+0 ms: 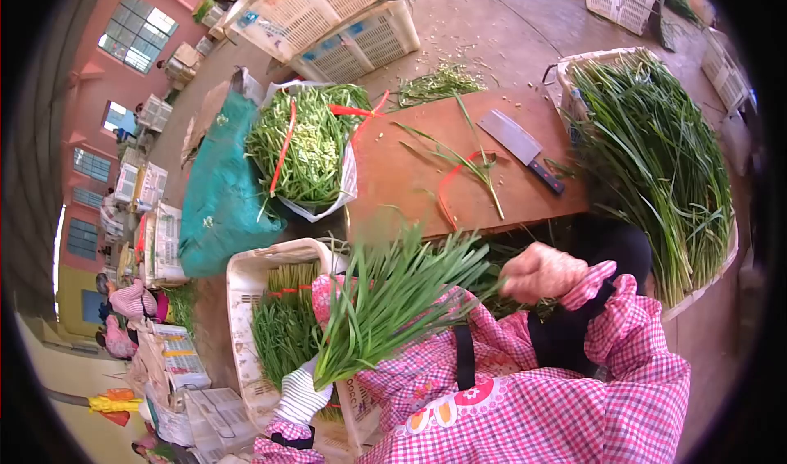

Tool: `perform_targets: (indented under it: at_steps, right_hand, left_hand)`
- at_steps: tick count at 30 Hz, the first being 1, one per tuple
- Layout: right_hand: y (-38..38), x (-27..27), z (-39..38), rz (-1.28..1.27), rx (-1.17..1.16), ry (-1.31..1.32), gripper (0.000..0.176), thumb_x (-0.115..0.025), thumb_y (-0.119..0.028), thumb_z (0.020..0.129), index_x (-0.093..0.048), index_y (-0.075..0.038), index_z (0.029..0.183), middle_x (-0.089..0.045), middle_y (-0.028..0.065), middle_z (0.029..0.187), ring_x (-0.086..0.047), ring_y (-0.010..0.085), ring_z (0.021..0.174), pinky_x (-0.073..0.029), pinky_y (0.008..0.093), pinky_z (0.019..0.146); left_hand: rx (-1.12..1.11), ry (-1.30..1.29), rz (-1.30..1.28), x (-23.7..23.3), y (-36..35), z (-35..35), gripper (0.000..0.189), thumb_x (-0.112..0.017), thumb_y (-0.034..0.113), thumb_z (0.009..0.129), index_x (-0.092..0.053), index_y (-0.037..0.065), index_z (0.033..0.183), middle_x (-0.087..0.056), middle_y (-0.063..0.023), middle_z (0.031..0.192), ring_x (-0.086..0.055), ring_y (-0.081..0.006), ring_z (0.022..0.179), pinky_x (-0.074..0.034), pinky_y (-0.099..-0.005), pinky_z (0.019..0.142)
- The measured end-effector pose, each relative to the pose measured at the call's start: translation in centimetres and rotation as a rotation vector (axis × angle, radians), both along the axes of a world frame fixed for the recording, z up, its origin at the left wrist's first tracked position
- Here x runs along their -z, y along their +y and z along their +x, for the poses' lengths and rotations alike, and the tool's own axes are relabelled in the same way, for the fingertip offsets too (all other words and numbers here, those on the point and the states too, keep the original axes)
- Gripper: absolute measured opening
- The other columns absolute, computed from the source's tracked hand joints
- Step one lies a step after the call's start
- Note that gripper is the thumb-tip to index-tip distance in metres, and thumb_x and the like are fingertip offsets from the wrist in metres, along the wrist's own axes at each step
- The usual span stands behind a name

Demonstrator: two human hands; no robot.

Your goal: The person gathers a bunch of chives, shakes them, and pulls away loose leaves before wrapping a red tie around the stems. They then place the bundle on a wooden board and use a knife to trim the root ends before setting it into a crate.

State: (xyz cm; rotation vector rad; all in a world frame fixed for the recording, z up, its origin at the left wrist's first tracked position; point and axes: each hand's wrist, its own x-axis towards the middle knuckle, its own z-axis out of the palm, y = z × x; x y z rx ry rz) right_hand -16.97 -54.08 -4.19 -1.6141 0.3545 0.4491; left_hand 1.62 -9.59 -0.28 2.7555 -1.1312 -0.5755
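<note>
My left hand (pixel 303 393), in a striped glove, is closed around the lower end of a bunch of green chives (pixel 393 300). The leaves fan up and to the right across my lap. Near their tips, my right hand (pixel 541 272) is bare, its fingers curled in; whatever it may pinch is hidden. Ahead of both hands is a wooden board (pixel 393 177), where a cleaver (pixel 516 143) lies with its dark handle toward me. Loose stalks (pixel 484 173) and a red tie (pixel 447 189) lie beside the cleaver.
Right of the board, a crate is heaped with long chives (pixel 656 161). A white crate (pixel 239 300) at my left holds tied bundles (pixel 283 325). Behind it stands a bag of trimmings (pixel 307 148) beside a green sack (pixel 225 193). Stacked crates (pixel 352 38) and other people (pixel 135 300) are farther off.
</note>
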Motion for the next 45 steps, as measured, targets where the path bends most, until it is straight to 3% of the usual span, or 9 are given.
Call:
perform_targets:
  at_steps: [5,6,7,9,12,23,29,41,45]
  right_hand:
    - [-2.7,1.4,-5.5,0.201,0.404,-0.260,0.039,-0.067,-0.034,0.089,-0.064,0.005,0.084,-0.059,0.0054,0.060,-0.054,0.0125,0.049,-0.042,0.0256,0.045]
    - [-2.6,0.9,-5.7,0.232,0.411,-0.184,0.025,-0.066,-0.025,0.090,-0.067,0.000,0.091,-0.058,0.0015,0.061,-0.053,0.0083,0.052,-0.043,0.0237,0.048]
    - [-3.1,-0.6,-5.9,-0.063,0.324,0.051,0.022,-0.068,-0.022,0.087,-0.067,-0.003,0.099,-0.060,0.0060,0.061,-0.056,0.0168,0.050,-0.046,0.0300,0.049]
    - [-3.0,-1.4,-6.2,-0.689,0.073,-0.138,0.027,-0.070,-0.019,0.081,-0.067,-0.007,0.105,-0.061,0.0124,0.063,-0.060,0.0288,0.054,-0.049,0.0375,0.054]
    - [-1.9,-2.4,-6.0,-1.024,0.111,-0.150,0.036,-0.072,-0.017,0.076,-0.065,-0.009,0.110,-0.061,0.0164,0.067,-0.062,0.0358,0.063,-0.050,0.0420,0.059]
    - [5.5,-1.7,2.4,-0.458,0.006,-0.917,0.012,-0.068,-0.016,0.078,-0.067,-0.013,0.090,-0.064,0.0071,0.069,-0.064,0.0278,0.061,-0.052,0.0380,0.055]
    - [12.2,-1.1,5.2,-0.670,-0.399,-0.812,0.020,-0.057,-0.022,0.080,-0.064,-0.013,0.096,-0.060,0.0077,0.063,-0.064,0.0298,0.060,-0.049,0.0441,0.051]
    - [12.9,0.9,5.6,-0.814,-0.470,-0.791,0.019,-0.059,-0.021,0.075,-0.060,-0.006,0.087,-0.061,0.0124,0.066,-0.065,0.0322,0.062,-0.050,0.0452,0.052]
    - [12.6,0.2,3.1,-0.432,-0.439,-0.693,0.009,-0.055,-0.017,0.080,-0.059,-0.008,0.078,-0.061,0.0074,0.069,-0.064,0.0300,0.065,-0.052,0.0419,0.055]
  left_hand:
    - [0.089,-0.184,0.104,0.7,0.9,-0.1,0.057,-0.066,0.022,0.074,-0.052,0.018,0.130,-0.060,-0.0134,0.081,-0.061,-0.0353,0.067,-0.051,-0.0460,0.059]
    - [0.120,-0.210,0.081,0.8,0.9,0.0,0.059,-0.067,0.022,0.073,-0.052,0.018,0.130,-0.059,-0.0127,0.081,-0.061,-0.0350,0.066,-0.050,-0.0463,0.058]
    - [0.152,-0.236,0.057,0.8,1.1,-0.1,0.061,-0.068,0.022,0.072,-0.052,0.018,0.131,-0.059,-0.0120,0.080,-0.060,-0.0347,0.065,-0.050,-0.0465,0.057]
    - [0.174,-0.251,0.087,1.4,1.4,0.1,0.064,-0.069,0.021,0.069,-0.051,0.019,0.131,-0.058,-0.0118,0.081,-0.059,-0.0346,0.065,-0.049,-0.0468,0.057]
    - [0.215,-0.253,0.066,1.7,1.9,0.5,0.067,-0.070,0.020,0.068,-0.050,0.019,0.132,-0.057,-0.0122,0.083,-0.059,-0.0346,0.068,-0.049,-0.0470,0.060]
    - [0.397,-0.259,0.235,-2.0,0.1,1.9,0.083,-0.072,0.013,0.058,-0.046,0.020,0.137,-0.051,-0.0103,0.082,-0.056,-0.0316,0.070,-0.048,-0.0446,0.061]
    - [0.392,-0.243,0.277,-2.2,-0.2,2.0,0.080,-0.069,0.012,0.061,-0.046,0.020,0.138,-0.051,-0.0100,0.081,-0.057,-0.0308,0.069,-0.048,-0.0444,0.061]
    - [0.410,-0.281,0.274,-0.9,0.0,1.4,0.070,-0.068,0.015,0.065,-0.051,0.015,0.132,-0.051,-0.0105,0.077,-0.056,-0.0310,0.070,-0.047,-0.0445,0.059]
    - [0.403,-0.245,0.277,0.7,0.0,1.7,0.079,-0.070,0.016,0.064,-0.044,0.022,0.139,-0.053,-0.0127,0.085,-0.059,-0.0324,0.072,-0.050,-0.0452,0.062]
